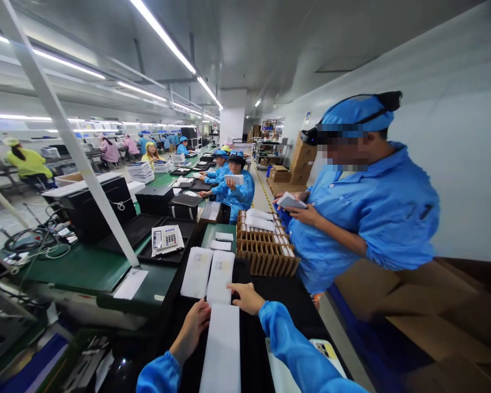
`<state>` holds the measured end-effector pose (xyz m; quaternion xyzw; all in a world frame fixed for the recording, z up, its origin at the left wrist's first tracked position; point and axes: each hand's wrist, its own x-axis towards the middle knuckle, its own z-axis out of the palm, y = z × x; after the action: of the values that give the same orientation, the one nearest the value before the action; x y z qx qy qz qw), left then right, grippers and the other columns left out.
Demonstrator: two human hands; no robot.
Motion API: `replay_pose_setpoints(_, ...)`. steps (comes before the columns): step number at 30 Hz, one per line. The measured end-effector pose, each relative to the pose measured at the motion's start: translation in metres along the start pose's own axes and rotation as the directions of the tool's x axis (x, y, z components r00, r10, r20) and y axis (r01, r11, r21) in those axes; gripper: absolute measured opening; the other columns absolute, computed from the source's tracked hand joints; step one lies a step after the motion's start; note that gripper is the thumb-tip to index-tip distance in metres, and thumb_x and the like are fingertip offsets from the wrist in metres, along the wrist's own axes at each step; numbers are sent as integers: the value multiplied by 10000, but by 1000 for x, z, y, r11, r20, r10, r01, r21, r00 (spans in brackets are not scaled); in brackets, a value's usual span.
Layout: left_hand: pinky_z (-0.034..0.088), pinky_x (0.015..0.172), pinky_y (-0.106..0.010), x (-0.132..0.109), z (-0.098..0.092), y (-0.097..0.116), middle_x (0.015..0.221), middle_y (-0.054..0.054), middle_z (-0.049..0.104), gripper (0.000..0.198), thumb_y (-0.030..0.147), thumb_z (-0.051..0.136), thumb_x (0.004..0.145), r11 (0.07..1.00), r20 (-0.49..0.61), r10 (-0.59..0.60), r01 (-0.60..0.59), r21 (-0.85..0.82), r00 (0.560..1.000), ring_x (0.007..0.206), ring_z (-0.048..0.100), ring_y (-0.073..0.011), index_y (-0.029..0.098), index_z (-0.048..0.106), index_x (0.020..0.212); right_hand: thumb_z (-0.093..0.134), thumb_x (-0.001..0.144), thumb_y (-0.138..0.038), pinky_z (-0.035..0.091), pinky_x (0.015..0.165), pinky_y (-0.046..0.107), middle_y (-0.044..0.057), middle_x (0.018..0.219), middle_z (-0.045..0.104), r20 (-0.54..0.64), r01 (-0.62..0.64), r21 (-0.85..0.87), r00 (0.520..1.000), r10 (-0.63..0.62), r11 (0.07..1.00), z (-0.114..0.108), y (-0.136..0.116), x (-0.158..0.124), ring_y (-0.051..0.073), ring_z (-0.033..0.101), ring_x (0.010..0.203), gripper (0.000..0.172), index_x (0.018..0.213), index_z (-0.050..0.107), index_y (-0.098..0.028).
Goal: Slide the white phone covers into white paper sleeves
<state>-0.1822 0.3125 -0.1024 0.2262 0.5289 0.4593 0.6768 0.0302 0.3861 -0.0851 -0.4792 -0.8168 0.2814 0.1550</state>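
Observation:
A long white stack of thin sheets or sleeves (222, 349) lies lengthwise in front of me on a black surface. Just past its far end are two more white stacks side by side, a left one (197, 273) and a right one (221, 275) with small grey and yellow print. My left hand (194, 327) is at the far left corner of the near stack, fingers loosely bent and apparently touching its edge. On the other side, my right hand (249, 297) reaches its stretched index finger to the right edge of the printed stack; its other fingers are bent.
A brown divided cardboard holder (268, 262) with white pieces stands ahead right. Beside it a co-worker in blue (364, 202) holds a white stack. A calculator (167, 239) lies ahead left, near a slanted white post (85, 169). Several people sit farther along the line.

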Motion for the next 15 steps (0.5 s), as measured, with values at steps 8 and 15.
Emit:
replay_pose_setpoints(8,457,890,-304,-4,3,15,882,-94,726,347,470,378,910,998,102,3,-10,66,995,949,690,-216,177,479,1066,500,800,-192,498,848,305,79,1033,698,-302,-47,185,948,102,982,-14,17,-23,174,645,847,377,1147,645,-154)
replay_pose_setpoints(15,456,804,-337,15,8,25,701,9,653,519,687,474,789,919,167,31,-93,382,985,735,663,-202,224,482,1025,450,814,-308,488,896,362,110,989,729,-370,-189,295,881,295,937,8,44,-90,238,669,942,335,988,691,-152)
